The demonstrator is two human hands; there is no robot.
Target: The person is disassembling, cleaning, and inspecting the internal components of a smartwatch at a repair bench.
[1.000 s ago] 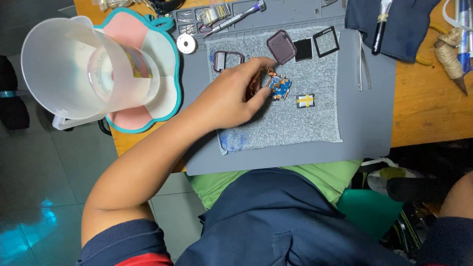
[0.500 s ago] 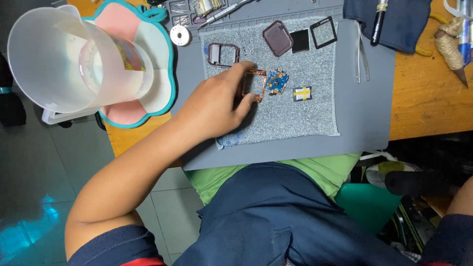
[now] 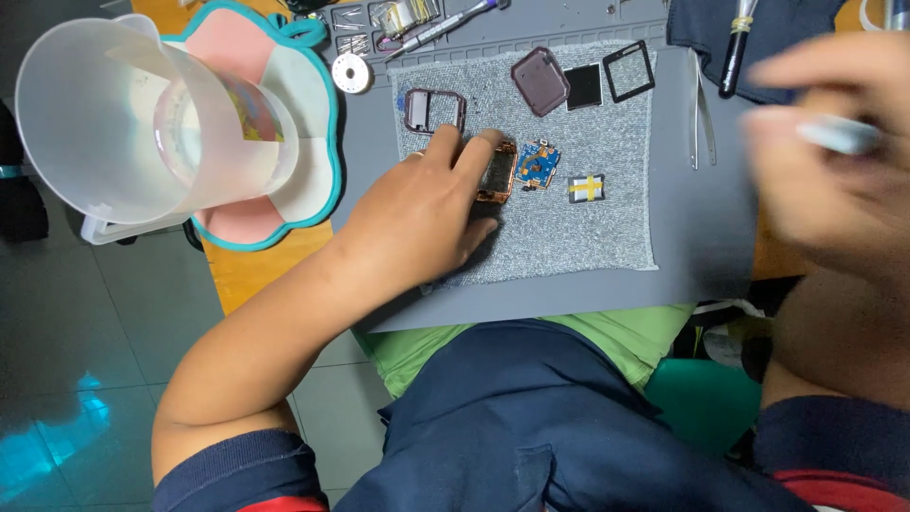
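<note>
My left hand (image 3: pixel 427 213) lies on a grey textured cloth (image 3: pixel 607 232), its fingertips pressing on a small copper-framed watch module (image 3: pixel 499 175). Right beside it lies a blue circuit board (image 3: pixel 537 163), then a small grey square part with a yellow cross (image 3: pixel 587 188). My right hand (image 3: pixel 834 156) is at the right, blurred, with its fingers closed on a thin pale tool (image 3: pixel 839 136). A dark watch case frame (image 3: pixel 434 110) lies above my left hand.
Further up the cloth lie a purple-tinted square cover (image 3: pixel 539 81), a black square (image 3: pixel 584 85) and a black bezel frame (image 3: pixel 629 71). A grey work mat (image 3: pixel 701 237) lies beneath. A big translucent jug (image 3: pixel 104 123) stands on a teal-rimmed pink mat (image 3: pixel 313 123) at the left. Tweezers (image 3: pixel 698 123) lie at the right.
My right hand has come into view from the right holding the thin tool. My left hand has stayed on the copper-framed module while the view moved closer.
</note>
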